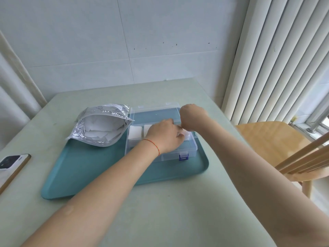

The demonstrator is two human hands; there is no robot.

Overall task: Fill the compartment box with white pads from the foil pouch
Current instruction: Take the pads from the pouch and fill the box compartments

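Head camera: a person's two bare hands meet over a clear plastic compartment box (161,139) lying open on a teal plastic tray (85,168). The left hand (164,135) curls its fingers round white pads (186,134), apparently seating them in a right-hand compartment; another white pad stack (135,132) fills the far-left cell. The right hand (191,118) hangs with wrist bent over the raised lid's edge, perhaps steadying it; whether it grips anything cannot be told. A crinkled silver foil pouch (101,125) gapes just beside the box, more pads within easy reach. Both hands hide the middle compartments
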